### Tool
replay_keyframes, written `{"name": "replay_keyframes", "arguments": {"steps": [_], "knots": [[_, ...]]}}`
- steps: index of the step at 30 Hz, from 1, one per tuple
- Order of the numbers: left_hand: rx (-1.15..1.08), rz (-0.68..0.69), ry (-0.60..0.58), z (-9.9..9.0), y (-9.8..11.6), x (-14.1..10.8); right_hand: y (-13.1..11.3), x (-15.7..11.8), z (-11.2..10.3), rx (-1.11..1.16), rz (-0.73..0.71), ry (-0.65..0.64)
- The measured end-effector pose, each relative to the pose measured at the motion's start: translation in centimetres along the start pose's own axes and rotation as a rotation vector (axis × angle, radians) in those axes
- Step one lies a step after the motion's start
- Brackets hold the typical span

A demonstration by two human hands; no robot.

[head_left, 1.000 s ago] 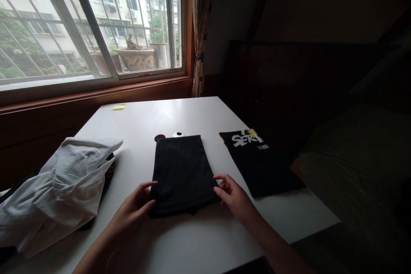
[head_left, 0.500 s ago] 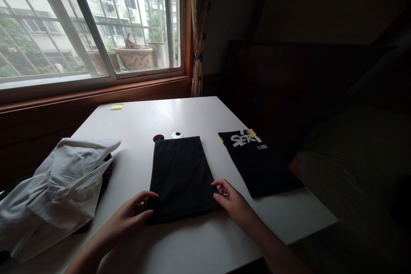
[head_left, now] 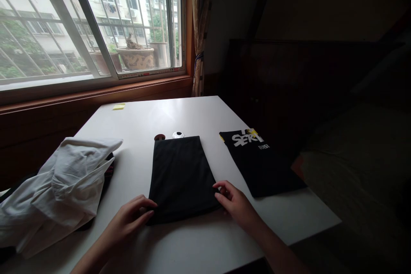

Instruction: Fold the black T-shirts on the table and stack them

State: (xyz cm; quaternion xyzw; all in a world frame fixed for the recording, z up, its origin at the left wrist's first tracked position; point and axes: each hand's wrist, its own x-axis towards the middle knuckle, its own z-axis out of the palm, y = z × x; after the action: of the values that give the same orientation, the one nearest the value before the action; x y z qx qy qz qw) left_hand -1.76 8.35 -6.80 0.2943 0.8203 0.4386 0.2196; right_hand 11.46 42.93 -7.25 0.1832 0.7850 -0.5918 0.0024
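A black garment, folded into a neat rectangle, lies flat on the white table in front of me. My left hand pinches its near left edge between thumb and fingers. At the near right edge, my right hand grips the cloth between thumb and forefinger. To the right lies a second folded black garment, a shirt with white lettering and a bit of yellow; neither hand touches it.
A heap of crumpled white cloth lies over darker cloth at the left. Beyond the folded garment are a brown round hole and a white ring-shaped item. A yellow paper note lies near the far edge, below the window.
My left hand's fingers have closed closer together on the left edge and shifted slightly down. The garment's near edge lies smoother. The view has shifted slightly.
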Motion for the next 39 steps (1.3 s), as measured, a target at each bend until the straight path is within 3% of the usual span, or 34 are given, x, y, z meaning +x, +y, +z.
{"name": "replay_keyframes", "arguments": {"steps": [5, 10, 14, 18, 21, 25, 28, 32, 39], "knots": [[0.163, 0.069, 0.060, 0.2, -0.2, 0.2, -0.1, -0.2, -0.7, -0.223, -0.151, 0.104], [0.298, 0.198, 0.129, 0.6, -0.3, 0.7, -0.2, -0.5, -1.3, -0.426, -0.189, 0.060], [0.485, 0.352, 0.280, 0.7, 0.6, 1.2, -0.3, -0.4, -1.7, -0.517, -0.220, 0.057], [0.678, 0.461, 0.275, 1.0, 2.7, 3.4, -1.9, 1.1, -1.2, -0.537, -0.426, 0.175], [0.832, 0.526, 0.238, 1.7, 3.6, 6.5, -3.3, 3.5, 0.8, -0.619, -0.578, 0.207], [0.996, 0.428, 0.275, 3.2, 2.4, 10.6, -3.3, 7.1, 4.3, -0.811, -0.634, 0.176], [1.007, 0.299, 0.274, 3.9, 0.6, 11.8, -2.1, 8.7, 5.8, -0.934, -0.601, 0.122], [0.965, 0.217, 0.284, 4.1, -0.7, 11.0, -1.0, 8.8, 5.3, -0.996, -0.538, 0.095], [0.945, 0.199, 0.279, 5.5, -0.6, 7.4, -0.8, 6.7, 3.8, -1.007, -0.486, 0.014]]}}
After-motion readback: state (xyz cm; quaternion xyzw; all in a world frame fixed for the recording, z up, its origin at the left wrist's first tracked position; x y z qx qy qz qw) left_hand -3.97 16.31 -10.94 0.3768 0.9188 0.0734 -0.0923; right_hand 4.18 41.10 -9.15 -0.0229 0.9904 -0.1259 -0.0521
